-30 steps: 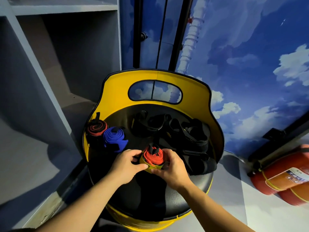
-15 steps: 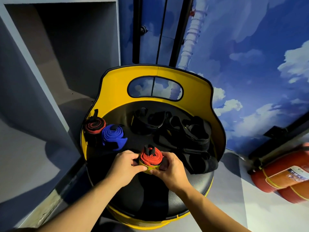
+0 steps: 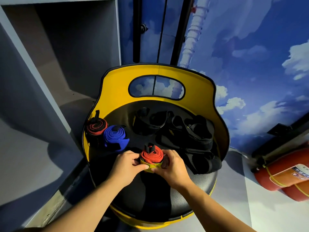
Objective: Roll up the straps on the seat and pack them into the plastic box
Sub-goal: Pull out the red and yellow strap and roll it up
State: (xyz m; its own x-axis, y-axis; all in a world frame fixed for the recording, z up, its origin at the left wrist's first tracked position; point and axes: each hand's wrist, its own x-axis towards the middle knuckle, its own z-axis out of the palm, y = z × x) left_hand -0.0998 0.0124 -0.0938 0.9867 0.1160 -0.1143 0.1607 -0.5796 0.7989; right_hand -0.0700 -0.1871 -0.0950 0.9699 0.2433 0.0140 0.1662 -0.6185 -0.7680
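Note:
A rolled red strap with a yellow outer wrap (image 3: 151, 156) stands on end on the black seat (image 3: 184, 195) of a yellow-backed chair. My left hand (image 3: 126, 166) grips its left side, thumb pressed on the yellow wrap. My right hand (image 3: 172, 166) grips its right side. A rolled red-and-black strap (image 3: 96, 127) and a rolled blue strap (image 3: 114, 135) stand at the seat's left edge. A heap of loose black straps (image 3: 184, 136) lies across the back and right of the seat. No plastic box is in view.
The chair's yellow backrest (image 3: 117, 91) curves round the seat's far side. A grey shelf unit (image 3: 33, 64) stands to the left. Red fire extinguishers (image 3: 284, 178) lie on the floor at the right. A sky-painted wall is behind.
Both hands have kept hold of the red roll, with the fingers shifting slightly round it. The view has tilted a little; the other straps have not moved.

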